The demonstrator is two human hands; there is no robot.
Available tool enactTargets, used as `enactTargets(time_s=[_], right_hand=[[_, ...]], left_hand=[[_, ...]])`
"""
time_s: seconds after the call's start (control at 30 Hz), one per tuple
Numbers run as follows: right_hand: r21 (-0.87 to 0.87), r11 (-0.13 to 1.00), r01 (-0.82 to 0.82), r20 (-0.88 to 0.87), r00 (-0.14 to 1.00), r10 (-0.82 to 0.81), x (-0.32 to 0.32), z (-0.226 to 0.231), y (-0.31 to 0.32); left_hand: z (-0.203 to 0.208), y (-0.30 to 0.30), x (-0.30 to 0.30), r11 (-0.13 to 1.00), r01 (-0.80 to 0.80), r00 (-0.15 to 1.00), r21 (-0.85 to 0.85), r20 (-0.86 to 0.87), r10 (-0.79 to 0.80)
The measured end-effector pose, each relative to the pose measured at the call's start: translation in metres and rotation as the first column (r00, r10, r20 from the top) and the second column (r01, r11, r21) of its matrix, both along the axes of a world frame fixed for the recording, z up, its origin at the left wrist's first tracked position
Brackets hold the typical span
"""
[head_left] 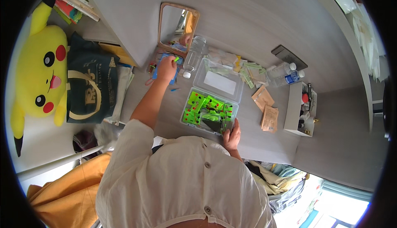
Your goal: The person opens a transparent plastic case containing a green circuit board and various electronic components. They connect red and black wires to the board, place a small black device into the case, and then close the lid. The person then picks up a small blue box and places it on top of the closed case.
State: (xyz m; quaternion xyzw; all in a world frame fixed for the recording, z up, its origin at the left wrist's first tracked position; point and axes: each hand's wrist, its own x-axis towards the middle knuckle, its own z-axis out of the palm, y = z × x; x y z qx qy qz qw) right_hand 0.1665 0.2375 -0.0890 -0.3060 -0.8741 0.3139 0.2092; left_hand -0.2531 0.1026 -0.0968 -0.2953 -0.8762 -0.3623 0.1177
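My left hand [166, 69] reaches out to the far left of the desk, over a blue item [159, 74] that lies in front of a wood-framed mirror [178, 27]. Its fingers are closed on a small bright green piece [176, 59], which pokes out at the fingertips. Close to my body, a clear plastic box [185, 121] stands with its lid [219, 83] folded back. Inside lie several bright green pieces [196, 100] with red and black dots, and a dark flat piece [211, 125]. My right hand [233, 136] grips the box's near right corner.
A large clear bottle [194, 56] lies beside the mirror. Rightward are scattered packets [251, 73], two water bottles [285, 74], brown sachets [269, 118] and a white organizer box [294, 108]. A dark tote bag [91, 83] and yellow plush toy [41, 70] stand left.
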Motion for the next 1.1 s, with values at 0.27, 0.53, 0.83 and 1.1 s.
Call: enactTargets(time_s=[0.27,0.53,0.83,1.1], right_hand=[[0.003,0.999,0.041,0.03,0.999,-0.041,0.004,-0.011,0.001],[0.032,0.999,0.028,-0.02,0.999,-0.027,-0.001,-0.004,0.003],[-0.112,0.98,0.164,-0.218,0.958,-0.186,-0.036,0.039,0.028],[0.434,0.757,-0.489,0.144,0.866,0.478,-0.247,0.099,0.055]], left_hand=[[0.073,0.01,0.144,0.804,0.557,0.757,0.211,0.271,-0.595],[0.068,0.011,0.186,0.73,0.684,0.728,0.016,0.062,-0.683],[0.064,-0.023,0.169,0.812,0.582,0.813,-0.055,0.048,-0.58],[0.045,-0.033,0.191,0.861,0.486,0.873,-0.148,0.034,-0.487]])
